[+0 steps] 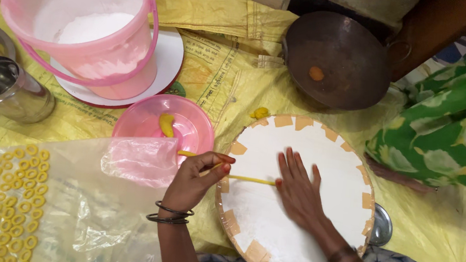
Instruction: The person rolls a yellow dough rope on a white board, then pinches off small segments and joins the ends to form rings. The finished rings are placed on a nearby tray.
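Note:
A thin yellow dough rope (pixel 240 177) stretches from the pink plate across onto a round white board (pixel 291 233) with taped edges. My left hand (pixel 197 180) pinches the rope near the board's left rim. My right hand (pixel 298 190) lies flat on the board with fingers spread, its fingertips on the rope's right end. A lump of yellow dough (pixel 166 124) rests on the pink plate (pixel 185 122).
A pink bucket of white flour (pixel 86 26) stands at the back left. A dark wok (pixel 336 60) holds a small orange piece. Several yellow dough rings (pixel 7 195) lie on clear plastic at left. A steel cup (pixel 6 89) stands nearby. Another person in green cloth (pixel 456 118) sits at right.

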